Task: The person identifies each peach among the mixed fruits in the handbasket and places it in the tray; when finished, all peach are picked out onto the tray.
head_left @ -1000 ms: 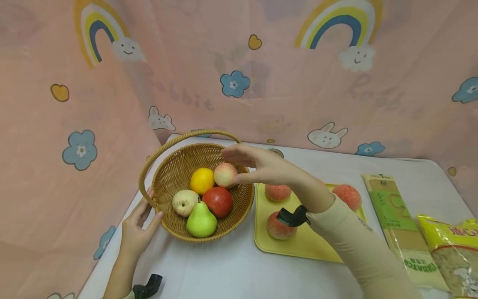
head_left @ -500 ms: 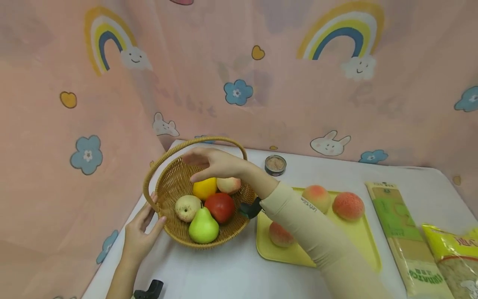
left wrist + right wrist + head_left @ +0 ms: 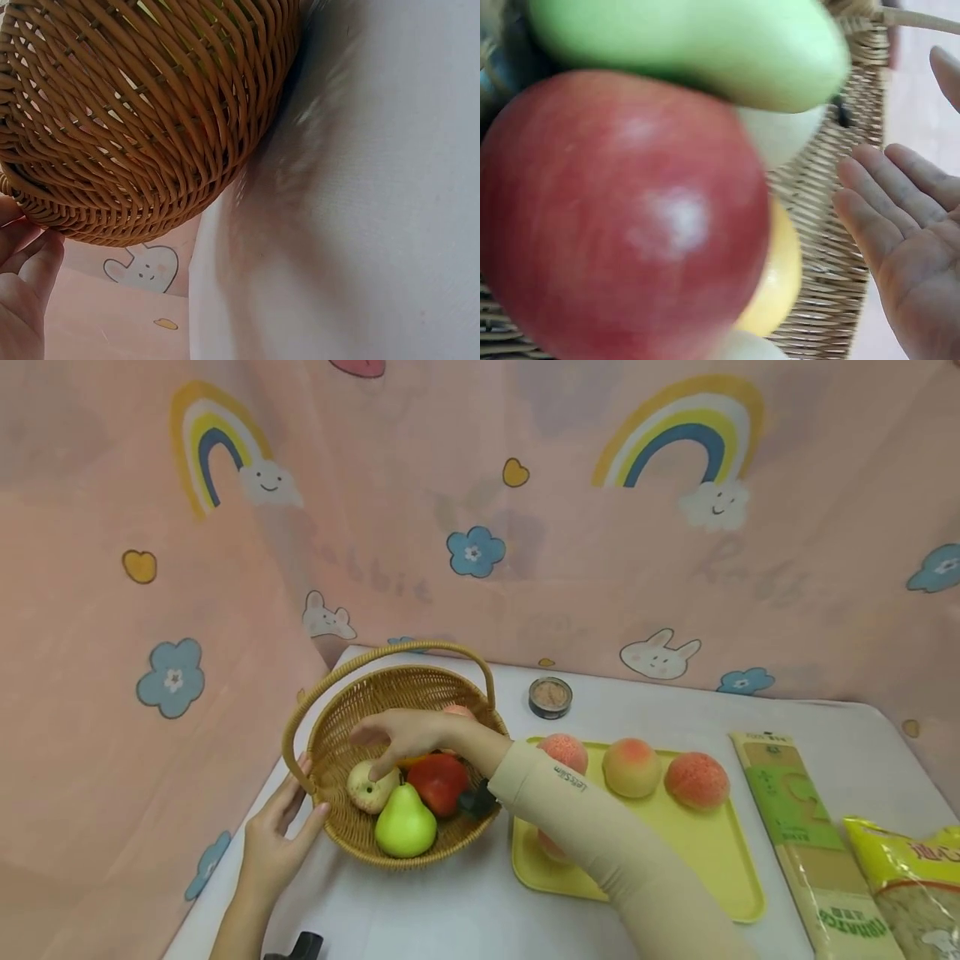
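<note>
**Hand Dips Into the Fruit Basket**

The right hand (image 3: 405, 737) is low inside the woven basket (image 3: 352, 702), left of the middle of the head picture. Its fingers are spread and loose, holding nothing, with the tips on the pale apple (image 3: 369, 787). The apple sits at the front left of the basket, beside the green pear (image 3: 405, 825) and the red apple (image 3: 438, 781). It looks smooth, round and light, so it may slip; fingers should wrap around its sides. The left hand (image 3: 277, 839) rests flat against the basket's outer rim, fingers straight. The tall handle (image 3: 390, 653) arches over, so the way out is up and to the right, toward the yellow tray (image 3: 712, 881) on the counter (image 3: 450, 910).
</note>
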The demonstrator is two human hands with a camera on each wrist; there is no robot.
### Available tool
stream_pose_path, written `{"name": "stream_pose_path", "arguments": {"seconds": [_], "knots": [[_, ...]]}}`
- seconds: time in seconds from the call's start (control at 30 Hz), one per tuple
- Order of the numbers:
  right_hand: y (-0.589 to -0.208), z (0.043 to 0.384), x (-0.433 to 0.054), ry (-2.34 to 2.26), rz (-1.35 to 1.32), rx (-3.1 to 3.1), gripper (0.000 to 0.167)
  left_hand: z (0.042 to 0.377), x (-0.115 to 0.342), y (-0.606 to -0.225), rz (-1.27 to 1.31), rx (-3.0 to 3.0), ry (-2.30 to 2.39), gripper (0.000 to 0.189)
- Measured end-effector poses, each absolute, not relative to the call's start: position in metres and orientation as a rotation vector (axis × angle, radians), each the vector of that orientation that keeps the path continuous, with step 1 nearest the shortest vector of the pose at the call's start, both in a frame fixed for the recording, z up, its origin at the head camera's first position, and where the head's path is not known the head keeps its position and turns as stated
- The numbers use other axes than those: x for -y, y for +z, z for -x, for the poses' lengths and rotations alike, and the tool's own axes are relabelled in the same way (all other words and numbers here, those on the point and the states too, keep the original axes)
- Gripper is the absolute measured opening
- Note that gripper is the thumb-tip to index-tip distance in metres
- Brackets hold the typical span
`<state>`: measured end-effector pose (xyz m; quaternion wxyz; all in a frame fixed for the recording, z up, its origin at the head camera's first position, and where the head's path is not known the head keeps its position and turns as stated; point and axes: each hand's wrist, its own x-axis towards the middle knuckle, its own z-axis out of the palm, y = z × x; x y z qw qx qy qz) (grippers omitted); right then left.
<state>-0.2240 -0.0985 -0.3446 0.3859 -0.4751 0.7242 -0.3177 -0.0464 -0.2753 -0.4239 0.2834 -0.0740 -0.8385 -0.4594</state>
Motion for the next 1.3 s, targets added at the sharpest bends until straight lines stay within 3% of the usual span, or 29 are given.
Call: {"name": "stream_pose_path", "arguments": {"seconds": [0.6, 1.3], "knots": [[-0.366, 0.217, 0.116, -0.545, 1.182, -1.925, 0.075, 0.047, 0.276, -0.426, 0.203, 2.222, -1.226, 0.068], [-0.368, 0.216, 0.122, -0.356, 1.301, -2.006, 0.071, 0.049, 0.276, -0.428, 0.199, 2.222, -1.209, 0.062]]}}
